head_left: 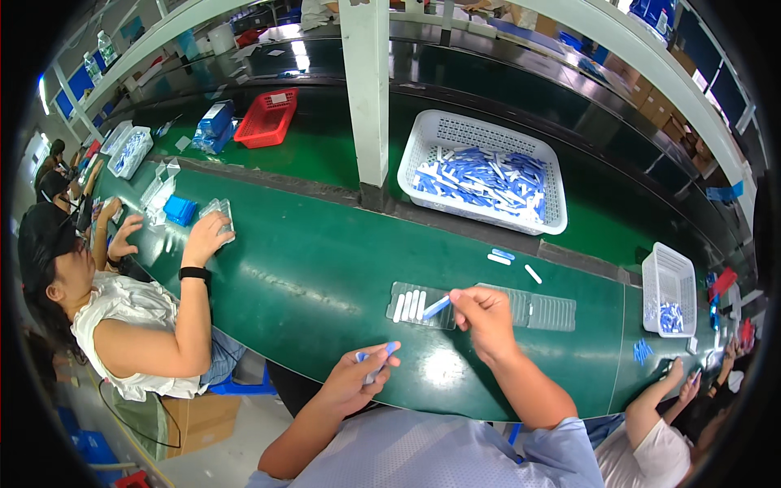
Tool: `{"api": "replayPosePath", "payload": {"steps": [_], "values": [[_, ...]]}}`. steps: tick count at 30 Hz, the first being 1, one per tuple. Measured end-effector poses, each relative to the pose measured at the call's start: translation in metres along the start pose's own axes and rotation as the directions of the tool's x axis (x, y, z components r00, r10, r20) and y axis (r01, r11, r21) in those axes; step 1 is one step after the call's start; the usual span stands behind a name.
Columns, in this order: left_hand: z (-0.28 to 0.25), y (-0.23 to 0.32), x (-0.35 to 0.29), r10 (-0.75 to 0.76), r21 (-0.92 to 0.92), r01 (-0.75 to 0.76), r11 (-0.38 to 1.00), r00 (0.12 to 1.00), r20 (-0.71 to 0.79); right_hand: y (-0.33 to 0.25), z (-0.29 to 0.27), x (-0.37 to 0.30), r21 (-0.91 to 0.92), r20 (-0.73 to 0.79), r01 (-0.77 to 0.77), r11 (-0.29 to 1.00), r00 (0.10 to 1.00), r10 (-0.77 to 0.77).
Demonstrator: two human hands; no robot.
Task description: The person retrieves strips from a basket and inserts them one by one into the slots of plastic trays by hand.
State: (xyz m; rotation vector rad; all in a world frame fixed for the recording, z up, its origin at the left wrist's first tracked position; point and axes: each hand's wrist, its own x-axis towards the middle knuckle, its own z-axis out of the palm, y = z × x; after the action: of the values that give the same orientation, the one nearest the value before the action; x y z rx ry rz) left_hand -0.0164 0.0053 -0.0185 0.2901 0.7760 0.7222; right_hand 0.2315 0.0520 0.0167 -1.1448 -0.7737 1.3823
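Observation:
My right hand is closed on the end of a blue plastic stick, which slants over a clear ribbed tray. Several white sticks lie side by side in the left part of that tray. Nearer to me, my left hand is curled round a few small blue-and-white sticks; its fingers partly hide them. Right of my right hand sits another clear ribbed tray. Beyond the trays, a few loose sticks rest on the green table.
A white basket heaped with blue and white sticks stands behind a grey ledge, right of a white post. A smaller white basket is at the right. Co-workers sit on both sides; the left one handles a clear tray.

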Motion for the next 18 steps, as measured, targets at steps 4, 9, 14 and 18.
{"api": "replayPosePath", "payload": {"steps": [4, 9, 14, 18], "values": [[0.021, 0.011, 0.006, -0.069, 0.01, 0.069, 0.998, 0.998, -0.002, 0.014, 0.014, -0.023, -0.222, 0.2, 0.119, 0.968, 0.977, -0.075], [0.032, 0.017, 0.004, -0.103, 0.028, 0.101, 0.995, 0.991, 0.083, 0.016, 0.015, -0.026, -0.545, 0.397, 0.619, 0.565, 0.784, -0.476], [0.022, 0.006, 0.003, -0.002, 0.077, 0.0, 0.997, 1.0, 0.024, 0.018, 0.009, -0.023, -0.348, -0.008, 0.425, 0.836, 0.89, -0.456], [0.017, 0.001, -0.001, 0.068, 0.077, -0.069, 0.995, 0.998, 0.013, 0.003, -0.011, -0.01, 0.141, -0.143, 0.165, 0.976, 0.979, -0.145]]}}
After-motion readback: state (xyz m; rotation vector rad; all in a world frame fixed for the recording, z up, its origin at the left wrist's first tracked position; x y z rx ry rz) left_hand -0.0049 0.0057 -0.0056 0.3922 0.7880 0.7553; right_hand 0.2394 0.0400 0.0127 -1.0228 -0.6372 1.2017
